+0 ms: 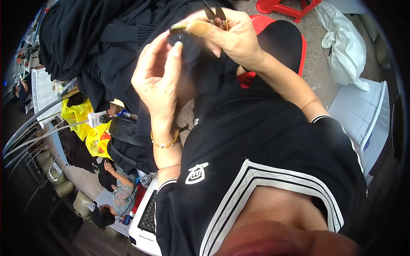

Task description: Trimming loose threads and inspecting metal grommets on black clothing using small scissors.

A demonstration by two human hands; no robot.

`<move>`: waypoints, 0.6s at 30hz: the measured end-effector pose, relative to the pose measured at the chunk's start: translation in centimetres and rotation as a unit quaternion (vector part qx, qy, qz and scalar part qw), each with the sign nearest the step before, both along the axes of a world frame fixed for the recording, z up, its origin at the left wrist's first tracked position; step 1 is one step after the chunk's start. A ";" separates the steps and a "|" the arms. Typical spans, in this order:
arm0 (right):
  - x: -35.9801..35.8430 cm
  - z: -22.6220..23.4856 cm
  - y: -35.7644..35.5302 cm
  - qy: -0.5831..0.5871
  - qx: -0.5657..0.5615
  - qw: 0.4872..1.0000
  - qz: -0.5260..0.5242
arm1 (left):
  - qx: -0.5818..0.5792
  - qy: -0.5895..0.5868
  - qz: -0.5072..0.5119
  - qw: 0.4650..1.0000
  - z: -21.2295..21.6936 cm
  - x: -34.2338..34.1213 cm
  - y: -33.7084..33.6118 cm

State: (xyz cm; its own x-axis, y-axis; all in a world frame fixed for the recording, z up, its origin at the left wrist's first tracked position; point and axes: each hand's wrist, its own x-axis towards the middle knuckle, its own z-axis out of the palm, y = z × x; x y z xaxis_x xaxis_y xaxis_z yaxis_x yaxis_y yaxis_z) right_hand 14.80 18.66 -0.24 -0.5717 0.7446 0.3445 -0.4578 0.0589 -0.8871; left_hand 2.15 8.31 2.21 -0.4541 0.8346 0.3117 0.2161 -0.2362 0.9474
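My left hand [156, 81] pinches the edge of a piece of black knit fabric [191, 54] between thumb and fingertips. Across from it, my right hand [237, 38] meets the same edge with its thumb and index finger. That thumb has a yellowish covering over its tip. A pair of thread snips [221, 15] is tucked in my right hand, its two dark pointed blades sticking out past the fingers, slightly apart. The handles of the snips are hidden in the palm. Blur hides the fine detail where the fingertips meet the fabric.
A heap of black knit garments [115, 42] lies at the far left. Yellow plastic bags [79, 115] and a white power socket [97, 119] are below it. A red stool [303, 51], white sack [346, 42] and pale plastic bin [356, 111] stand right. Another person [121, 194] works lower left.
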 end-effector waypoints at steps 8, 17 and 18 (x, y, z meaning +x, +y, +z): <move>2.6 -0.5 1.6 -0.039 0.012 0.999 0.032 | 0.001 -0.067 0.045 0.997 -1.4 0.7 0.2; 2.0 -2.0 4.0 -0.004 0.577 0.797 -0.179 | -0.012 -0.074 0.037 0.997 -1.4 0.9 0.3; 1.9 -1.7 4.0 0.005 0.584 0.788 -0.193 | -0.017 -0.078 0.040 0.996 -1.3 0.9 0.3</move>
